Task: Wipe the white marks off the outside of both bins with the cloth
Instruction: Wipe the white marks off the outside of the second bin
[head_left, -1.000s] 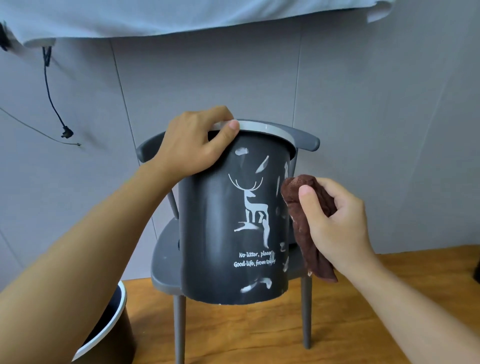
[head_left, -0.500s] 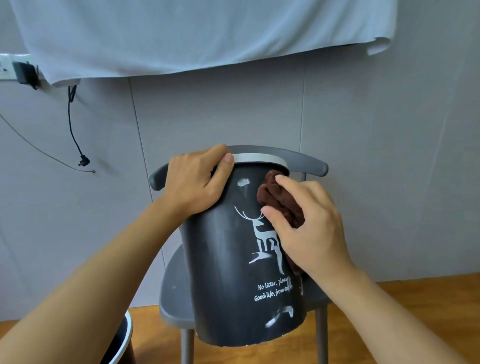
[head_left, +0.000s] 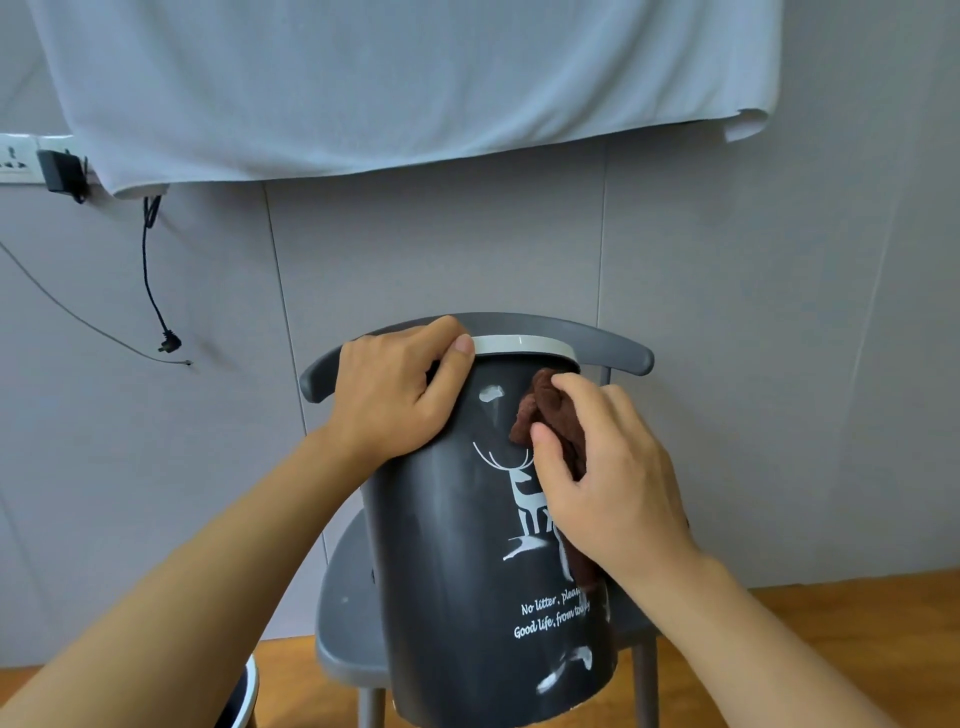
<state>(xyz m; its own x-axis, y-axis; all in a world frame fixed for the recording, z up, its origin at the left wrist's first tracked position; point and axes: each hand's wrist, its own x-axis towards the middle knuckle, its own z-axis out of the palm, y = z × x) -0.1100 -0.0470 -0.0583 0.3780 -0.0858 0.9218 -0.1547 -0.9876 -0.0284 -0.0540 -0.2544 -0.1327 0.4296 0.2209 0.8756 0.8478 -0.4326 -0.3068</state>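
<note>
Bin (head_left: 457, 545), dark, held tilted in front of grey chair (head_left: 343, 613), printed deer facing the camera. Second bin (head_left: 244, 696), only a rim at lower left: two bins counted. Left hand (head_left: 395, 395) curled over the rim, steadying. Right hand (head_left: 602, 467) gripping brown cloth (head_left: 545, 410), pressed flat near the top. Best rubbed firmly, then moved to three smears showing: upper smear (head_left: 491, 392), two low down.

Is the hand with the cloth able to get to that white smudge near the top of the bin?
Probably yes. The right hand presses the cloth just beside the smudge, and nothing lies between them.
</note>
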